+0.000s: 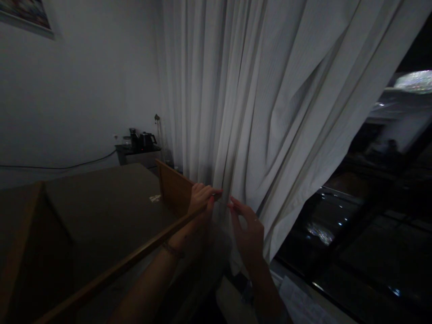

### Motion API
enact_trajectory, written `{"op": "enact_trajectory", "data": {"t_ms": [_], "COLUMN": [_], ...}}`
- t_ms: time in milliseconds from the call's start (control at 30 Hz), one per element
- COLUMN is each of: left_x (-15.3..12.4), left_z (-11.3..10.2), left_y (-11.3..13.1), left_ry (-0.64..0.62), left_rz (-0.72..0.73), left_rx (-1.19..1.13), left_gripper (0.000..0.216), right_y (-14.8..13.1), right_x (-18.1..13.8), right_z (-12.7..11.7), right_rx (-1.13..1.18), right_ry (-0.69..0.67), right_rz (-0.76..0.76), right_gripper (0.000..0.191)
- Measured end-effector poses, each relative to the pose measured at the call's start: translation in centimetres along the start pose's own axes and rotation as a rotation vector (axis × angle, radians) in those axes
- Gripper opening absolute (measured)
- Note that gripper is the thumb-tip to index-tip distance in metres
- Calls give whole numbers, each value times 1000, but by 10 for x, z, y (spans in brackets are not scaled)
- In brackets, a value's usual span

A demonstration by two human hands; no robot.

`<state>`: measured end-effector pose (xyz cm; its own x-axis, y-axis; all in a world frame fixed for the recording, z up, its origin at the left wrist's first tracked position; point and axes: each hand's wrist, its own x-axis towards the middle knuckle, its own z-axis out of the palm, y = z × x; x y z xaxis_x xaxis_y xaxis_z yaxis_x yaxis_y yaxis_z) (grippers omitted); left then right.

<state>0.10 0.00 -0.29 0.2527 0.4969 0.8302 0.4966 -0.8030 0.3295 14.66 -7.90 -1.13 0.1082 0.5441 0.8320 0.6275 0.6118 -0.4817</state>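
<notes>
A wooden piece with upright panels lies over the dark table, and its long wooden edge (145, 249) runs from the lower left toward the middle. My left hand (201, 198) is closed around the far end of that edge, near the corner with an upright wooden panel (175, 186). Just right of this corner, my right hand (249, 229) pinches thumb and fingertips together. A faint thin line seems to stretch from its fingertips to the corner; the dim light hides what it is. A second wooden panel (23, 247) rises at the left.
A brown tabletop (111, 193) spreads behind the wood, with a small pale scrap (155, 198) on it. White curtains (270, 112) hang close beyond my hands. Dark glass (364, 234) is at the right. A side table (138, 157) in the corner bears a black kettle (146, 140).
</notes>
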Motion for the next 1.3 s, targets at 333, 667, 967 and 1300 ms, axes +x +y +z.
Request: {"op": "enact_trajectory", "data": {"t_ms": [333,667,967,1300], "left_x": [0,1,0,1], "left_z": [5,0,2,1], "left_y": [-5,1,0,0], "left_ry": [44,38,46,27], "left_rz": [39,41,52,42], "left_rx": [-19,-15,-15,6], "left_gripper": [41,39,40,40], "right_y": [13,9,11,24], "right_x": [-7,-13,-8,-1], "right_z": [-4,-3,-4,-8], "right_rx": [-72,204,147,-125], "right_ry": [2,-193,-173,-99], "right_rz": [-100,212,210,-22], "right_gripper": [15,16,20,17]}}
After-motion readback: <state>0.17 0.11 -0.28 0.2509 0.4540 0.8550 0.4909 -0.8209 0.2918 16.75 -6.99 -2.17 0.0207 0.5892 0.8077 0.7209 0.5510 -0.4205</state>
